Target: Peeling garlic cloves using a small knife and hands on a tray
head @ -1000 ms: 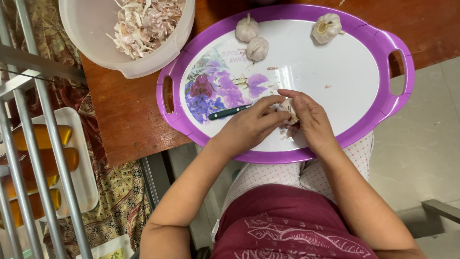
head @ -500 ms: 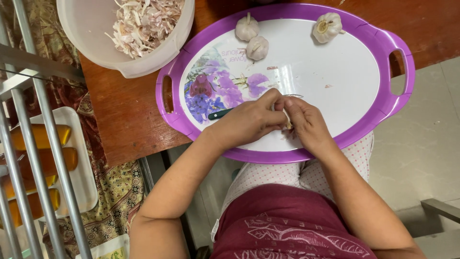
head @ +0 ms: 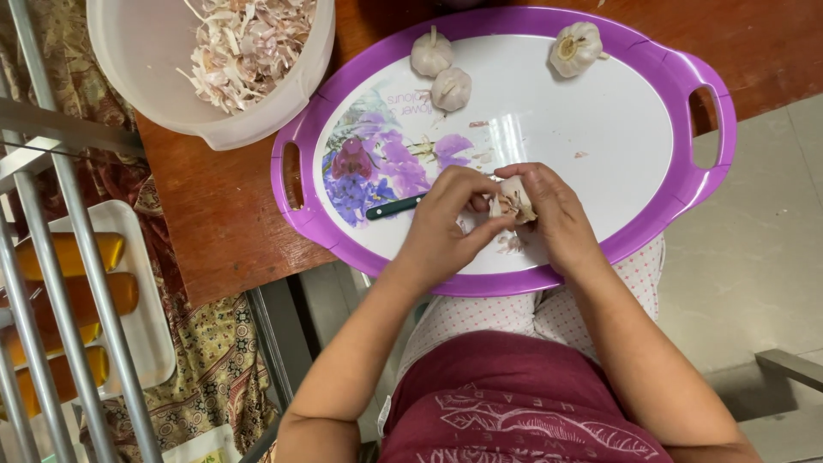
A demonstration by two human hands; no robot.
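A garlic bulb [head: 514, 199] was held between both hands over the near part of an oval tray [head: 600, 129] with a purple rim and white floor. The left hand [head: 446, 225] was curled against the bulb from the left, its fingers bent tightly and pressed to the papery skin; the right hand [head: 557, 214] was cupped around it from the right, fingers closed over its far side. Only a small pale patch of the bulb could be seen between the fingers, the rest being covered by both hands, so its underside and the exact grip of the thumbs could not be made out.

A knife with a dark green handle [head: 396, 206] was lying on the tray's flower print, just left of the left hand; its blade end was hidden behind the knuckles, and whether it was touched could not be told. Three further garlic bulbs were lying at the far edge of the tray: two [head: 431, 53] [head: 452, 88] close together and one [head: 574, 48] apart to the right. A few skin flakes [head: 513, 244] were partly seen under the hands.

A white bowl [head: 257, 120] of garlic peelings [head: 244, 47], cut off by the top edge, was standing on the wooden table [head: 214, 214] just beside the tray's left handle.
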